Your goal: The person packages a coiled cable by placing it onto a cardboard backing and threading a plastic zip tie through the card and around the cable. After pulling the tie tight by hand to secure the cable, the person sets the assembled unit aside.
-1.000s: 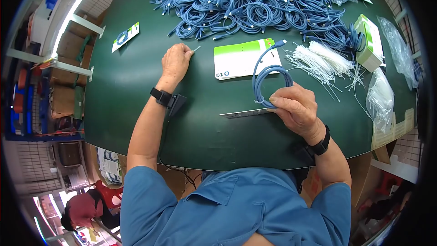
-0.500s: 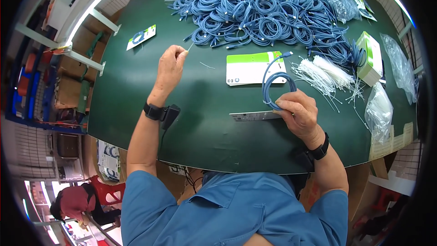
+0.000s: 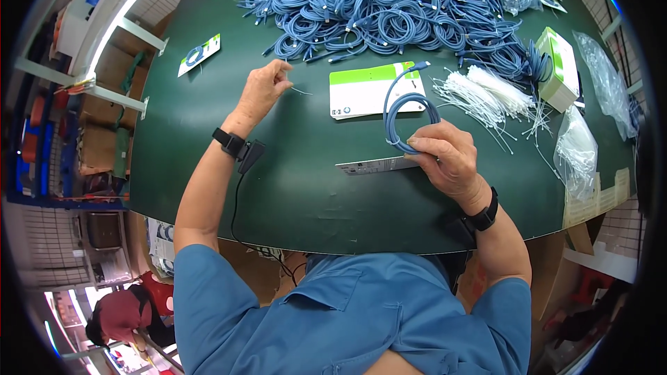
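My right hand [image 3: 448,160] grips a coiled blue cable [image 3: 404,107] at the bottom of its loop, holding it upright over a flat white card [image 3: 375,165] on the green table [image 3: 292,194]. One cable end sticks up toward a green-and-white packaging card [image 3: 368,90]. My left hand [image 3: 264,89] is out to the left, fingers pinched on a thin white cable tie [image 3: 300,90] that lies on the table.
A big heap of coiled blue cables [image 3: 389,14] fills the far side. Loose white cable ties [image 3: 486,94] lie to the right, next to a green-and-white box [image 3: 559,69] and clear plastic bags [image 3: 577,149]. A packaged cable card [image 3: 199,54] sits far left.
My left hand has stayed near the same spot, its fingers now closed on the thin tie. My right hand still holds the coil over the card. The view has shifted slightly.
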The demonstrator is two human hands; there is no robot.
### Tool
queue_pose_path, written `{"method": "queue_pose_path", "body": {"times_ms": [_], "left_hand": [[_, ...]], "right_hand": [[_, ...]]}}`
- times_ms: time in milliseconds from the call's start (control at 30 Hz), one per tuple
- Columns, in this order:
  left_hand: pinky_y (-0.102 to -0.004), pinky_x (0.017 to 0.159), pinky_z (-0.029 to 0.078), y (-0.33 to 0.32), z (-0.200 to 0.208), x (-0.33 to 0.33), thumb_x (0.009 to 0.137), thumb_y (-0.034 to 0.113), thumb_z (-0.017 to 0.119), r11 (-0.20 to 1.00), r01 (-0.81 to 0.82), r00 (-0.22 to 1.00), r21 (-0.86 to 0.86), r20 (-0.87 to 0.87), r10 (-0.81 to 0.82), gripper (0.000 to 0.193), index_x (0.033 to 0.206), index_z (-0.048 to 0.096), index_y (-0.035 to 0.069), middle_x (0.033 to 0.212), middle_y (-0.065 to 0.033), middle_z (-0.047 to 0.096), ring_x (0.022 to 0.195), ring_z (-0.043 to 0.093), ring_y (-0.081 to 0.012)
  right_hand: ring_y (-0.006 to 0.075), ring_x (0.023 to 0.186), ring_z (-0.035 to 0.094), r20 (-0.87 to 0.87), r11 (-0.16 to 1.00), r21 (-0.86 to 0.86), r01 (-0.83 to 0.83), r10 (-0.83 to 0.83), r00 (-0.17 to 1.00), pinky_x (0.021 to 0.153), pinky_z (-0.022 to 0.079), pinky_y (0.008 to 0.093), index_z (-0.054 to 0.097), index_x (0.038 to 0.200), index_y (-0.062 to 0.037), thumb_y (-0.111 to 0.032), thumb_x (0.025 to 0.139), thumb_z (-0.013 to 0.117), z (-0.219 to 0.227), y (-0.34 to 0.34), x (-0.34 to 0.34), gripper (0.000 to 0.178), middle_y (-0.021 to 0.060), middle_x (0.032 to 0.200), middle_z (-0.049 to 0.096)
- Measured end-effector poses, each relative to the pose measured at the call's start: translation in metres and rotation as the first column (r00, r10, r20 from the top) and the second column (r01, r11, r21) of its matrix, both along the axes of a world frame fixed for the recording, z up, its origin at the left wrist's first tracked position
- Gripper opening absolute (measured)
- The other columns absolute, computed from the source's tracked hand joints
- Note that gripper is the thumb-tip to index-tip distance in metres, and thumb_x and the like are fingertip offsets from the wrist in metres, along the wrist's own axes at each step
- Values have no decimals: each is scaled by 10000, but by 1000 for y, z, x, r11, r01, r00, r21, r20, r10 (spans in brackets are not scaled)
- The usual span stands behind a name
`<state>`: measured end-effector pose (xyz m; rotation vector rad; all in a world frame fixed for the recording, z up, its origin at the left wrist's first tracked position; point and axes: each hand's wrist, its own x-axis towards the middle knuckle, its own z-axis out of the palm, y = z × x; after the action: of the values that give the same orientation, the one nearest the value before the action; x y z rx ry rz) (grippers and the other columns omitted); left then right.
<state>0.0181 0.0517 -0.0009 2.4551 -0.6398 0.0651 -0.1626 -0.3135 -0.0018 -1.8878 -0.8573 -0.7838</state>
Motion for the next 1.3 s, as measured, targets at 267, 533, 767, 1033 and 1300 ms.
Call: {"method": "queue_pose_path", "body": {"times_ms": [267, 533, 767, 1033, 1300], "left_hand": [[-359, 720, 562, 9, 3, 8, 848, 46, 801, 971, 144, 986, 190, 53, -157, 221, 1049, 728, -10, 840, -137, 711, 751, 691, -260], [-395, 759, 559, 10, 10, 17, 848, 96, 792, 977, 131, 970, 171, -224, -91, 177, 990, 773, -8, 848, -158, 713, 799, 697, -305], [-431, 793, 549, 9, -1, 14, 880, 94, 746, 970, 146, 981, 195, -157, -116, 133, 937, 718, -23, 887, -185, 689, 855, 675, -367], [-426, 720, 522, 21, 11, -22, 906, 30, 719, 985, 164, 937, 49, 305, -171, 96, 905, 634, -14, 855, -187, 631, 809, 635, -383], [-266, 674, 462, 16, 161, -79, 957, 38, 712, 936, -31, 913, -350, 371, 169, 89, 918, 638, 8, 816, -23, 591, 746, 545, -97]], "right_hand": [[252, 751, 705, -31, 1000, 2, -10, 10, 999, 627, 555, 331, 707, 1093, -55, 39, 766, 857, 0, 1, -3, 372, 124, 920, 728], [256, 763, 711, -31, 1000, 11, -13, 13, 999, 636, 562, 331, 706, 1089, -53, 32, 777, 851, 2, 2, -5, 354, 125, 912, 727], [258, 719, 690, -33, 1000, 16, 24, -24, 999, 605, 549, 344, 710, 1040, -58, 17, 725, 861, -3, 3, 8, 357, 105, 896, 718], [289, 746, 709, 16, 999, -7, 41, -40, 999, 624, 567, 347, 710, 999, -59, 54, 715, 842, 9, 1, 4, 332, 133, 888, 723], [260, 701, 712, -15, 996, 9, 87, -87, 996, 600, 579, 347, 717, 962, -61, 3, 767, 854, 0, 6, -19, 247, 111, 883, 727]]}}
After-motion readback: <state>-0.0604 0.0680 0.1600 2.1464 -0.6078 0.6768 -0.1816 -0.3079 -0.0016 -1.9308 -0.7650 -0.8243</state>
